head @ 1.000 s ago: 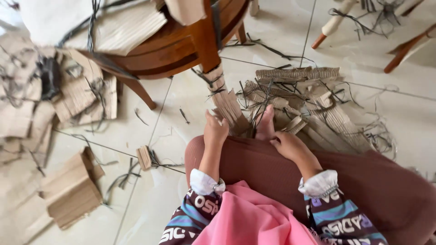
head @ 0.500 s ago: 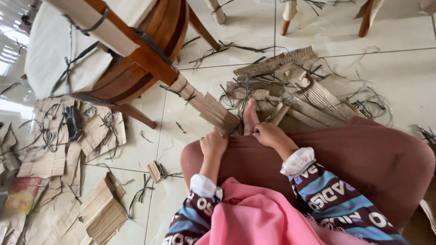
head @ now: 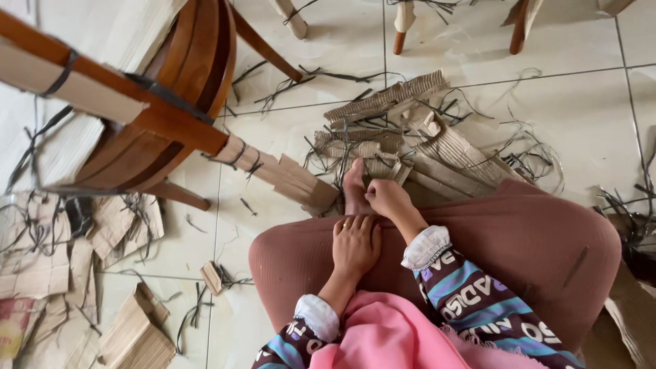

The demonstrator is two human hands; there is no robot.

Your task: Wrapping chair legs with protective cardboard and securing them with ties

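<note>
A pale tiled floor fills the scene, its grout lines crossing beneath a litter of dark plastic strapping and torn cardboard. At upper left a round wooden chair lies tipped on its side, one leg wrapped in a cardboard sleeve tied with dark strap and pointing toward the seated person's bare foot. More chair legs stand along the top edge. Directly beyond the foot sits a heap of corrugated cardboard strips, brown and ribbed, tangled with strapping. Flattened cardboard pieces spread across the left edge, with a folded stack at lower left and a small cardboard scrap near it. The person sits with a bent leg in brownish-pink ribbed fabric across the frame, a pink cloth in the lap. The left hand rests flat on the knee, fingers together and empty, a ring on one finger. The right hand lies beside the foot at the edge of the cardboard heap, fingers curled inward; whether they pinch anything cannot be told.
</note>
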